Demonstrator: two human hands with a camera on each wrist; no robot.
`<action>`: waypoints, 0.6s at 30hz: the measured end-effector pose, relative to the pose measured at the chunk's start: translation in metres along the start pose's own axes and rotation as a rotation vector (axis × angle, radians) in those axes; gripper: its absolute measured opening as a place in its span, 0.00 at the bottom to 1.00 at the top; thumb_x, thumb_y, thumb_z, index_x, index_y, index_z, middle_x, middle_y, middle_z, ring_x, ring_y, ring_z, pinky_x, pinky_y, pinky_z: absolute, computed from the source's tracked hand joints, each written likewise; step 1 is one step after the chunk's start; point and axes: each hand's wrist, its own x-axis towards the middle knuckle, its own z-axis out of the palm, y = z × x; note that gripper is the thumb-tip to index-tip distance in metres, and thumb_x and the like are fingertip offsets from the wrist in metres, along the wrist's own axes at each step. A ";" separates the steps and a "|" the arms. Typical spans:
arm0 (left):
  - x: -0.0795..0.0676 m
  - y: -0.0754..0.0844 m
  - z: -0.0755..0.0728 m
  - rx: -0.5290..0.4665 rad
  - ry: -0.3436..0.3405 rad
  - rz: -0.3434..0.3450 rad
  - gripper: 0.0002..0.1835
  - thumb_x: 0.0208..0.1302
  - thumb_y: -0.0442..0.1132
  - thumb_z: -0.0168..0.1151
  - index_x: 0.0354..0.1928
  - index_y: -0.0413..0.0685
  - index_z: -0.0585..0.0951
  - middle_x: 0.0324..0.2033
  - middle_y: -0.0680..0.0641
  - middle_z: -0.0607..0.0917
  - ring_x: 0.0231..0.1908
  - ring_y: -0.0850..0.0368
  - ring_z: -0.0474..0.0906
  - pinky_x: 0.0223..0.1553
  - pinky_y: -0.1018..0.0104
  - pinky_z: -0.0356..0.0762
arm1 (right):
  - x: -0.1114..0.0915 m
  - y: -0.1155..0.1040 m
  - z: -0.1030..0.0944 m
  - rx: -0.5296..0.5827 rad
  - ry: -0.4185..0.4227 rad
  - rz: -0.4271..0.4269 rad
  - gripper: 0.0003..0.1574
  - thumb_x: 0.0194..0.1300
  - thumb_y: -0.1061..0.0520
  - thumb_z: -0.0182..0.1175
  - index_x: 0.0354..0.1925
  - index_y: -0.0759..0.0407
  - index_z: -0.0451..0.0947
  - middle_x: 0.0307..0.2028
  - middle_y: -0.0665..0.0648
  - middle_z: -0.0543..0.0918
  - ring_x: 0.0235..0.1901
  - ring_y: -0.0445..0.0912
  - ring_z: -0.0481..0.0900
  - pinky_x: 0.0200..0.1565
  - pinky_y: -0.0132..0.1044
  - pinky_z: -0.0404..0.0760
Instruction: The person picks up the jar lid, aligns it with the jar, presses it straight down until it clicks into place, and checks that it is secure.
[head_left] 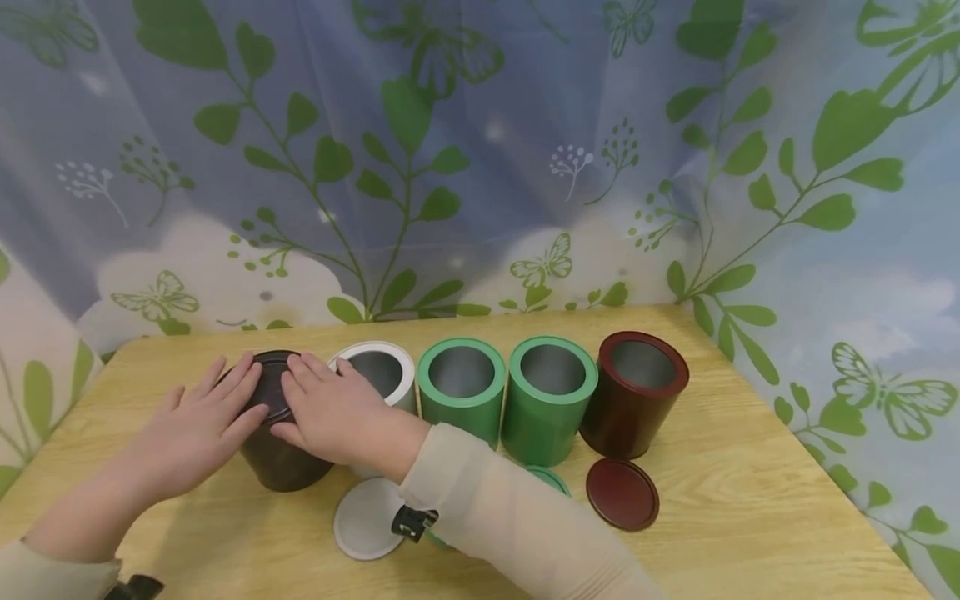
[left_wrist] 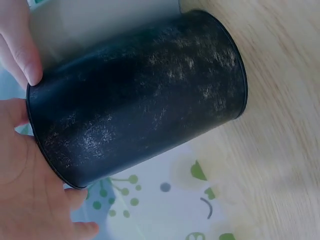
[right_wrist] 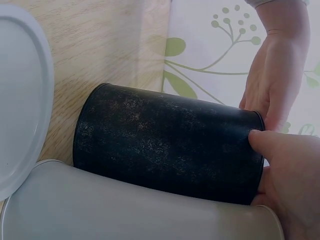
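Observation:
A scuffed black can (head_left: 283,462) stands upright at the left end of a row of cans, its black lid (head_left: 272,388) on top. My left hand (head_left: 197,433) lies on the lid's left side with fingers stretched out. From the right, my right hand (head_left: 336,410) rests on the same lid, fingers extended and thumb near the rim. In the left wrist view the can's worn side (left_wrist: 140,100) shows, with fingers of both hands at its top edge. The right wrist view shows the right thumb (right_wrist: 265,142) at the can's rim.
To the right stand an open white can (head_left: 406,375), two open green cans (head_left: 461,404) (head_left: 550,421) and an open dark red can (head_left: 633,408). In front lie a white lid (head_left: 366,525), a dark red lid (head_left: 622,496) and a green lid (head_left: 551,477), partly hidden by the right sleeve.

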 end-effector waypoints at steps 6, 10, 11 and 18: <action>-0.006 -0.010 -0.003 0.003 0.013 -0.025 0.38 0.73 0.58 0.34 0.71 0.34 0.48 0.69 0.33 0.47 0.67 0.31 0.35 0.53 0.25 0.39 | 0.000 -0.001 -0.001 0.004 0.006 -0.015 0.42 0.69 0.30 0.27 0.73 0.47 0.47 0.72 0.48 0.45 0.70 0.41 0.40 0.67 0.41 0.50; -0.007 -0.011 -0.005 0.056 -0.002 -0.036 0.39 0.72 0.60 0.31 0.71 0.35 0.48 0.70 0.34 0.47 0.67 0.31 0.37 0.53 0.25 0.40 | -0.001 -0.001 -0.003 -0.002 -0.003 -0.008 0.42 0.69 0.30 0.26 0.73 0.47 0.46 0.72 0.47 0.44 0.70 0.41 0.39 0.67 0.41 0.49; -0.006 -0.010 -0.004 0.058 -0.008 -0.035 0.39 0.72 0.60 0.30 0.71 0.34 0.47 0.70 0.34 0.46 0.67 0.32 0.36 0.53 0.25 0.40 | -0.001 0.000 -0.003 -0.003 -0.004 -0.006 0.42 0.69 0.30 0.27 0.73 0.47 0.46 0.72 0.47 0.45 0.70 0.41 0.40 0.67 0.41 0.50; -0.006 -0.009 0.001 0.010 0.025 -0.027 0.38 0.74 0.57 0.31 0.71 0.33 0.44 0.70 0.33 0.42 0.67 0.32 0.33 0.54 0.25 0.40 | -0.001 0.002 -0.003 0.001 -0.010 -0.012 0.43 0.69 0.29 0.27 0.73 0.47 0.46 0.72 0.48 0.45 0.70 0.41 0.40 0.67 0.41 0.49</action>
